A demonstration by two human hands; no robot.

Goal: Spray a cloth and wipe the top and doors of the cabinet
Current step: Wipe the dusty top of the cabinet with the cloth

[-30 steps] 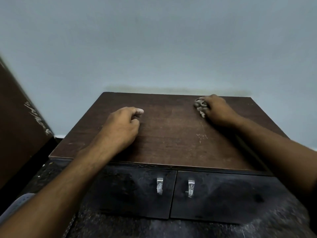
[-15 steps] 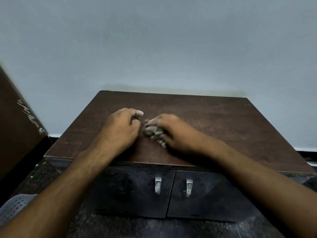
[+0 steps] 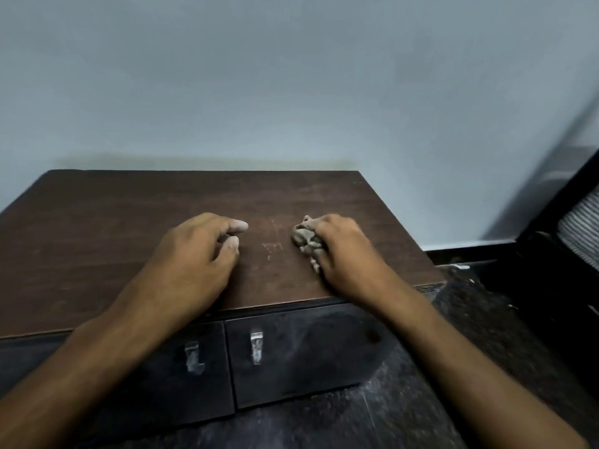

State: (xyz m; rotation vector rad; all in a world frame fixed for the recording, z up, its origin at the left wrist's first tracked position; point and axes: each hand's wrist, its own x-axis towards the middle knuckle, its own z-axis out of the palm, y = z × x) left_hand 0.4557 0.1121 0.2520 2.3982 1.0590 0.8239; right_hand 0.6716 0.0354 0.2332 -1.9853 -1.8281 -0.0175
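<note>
Your right hand (image 3: 340, 251) clutches the balled cloth (image 3: 306, 241) on the cabinet top (image 3: 129, 222), near its front-right corner. L hand (image 3: 197, 254) rests beside it, fingers loosely curled, holding nothing. Unwiped top stretches left & back; doors (image 3: 291, 358) hang below front edge. Nothing blocks.

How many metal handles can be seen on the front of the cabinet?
2. One handle is on the left door, near its right edge; the other handle is on the right door, near its left edge. The arms may hide more.
</note>
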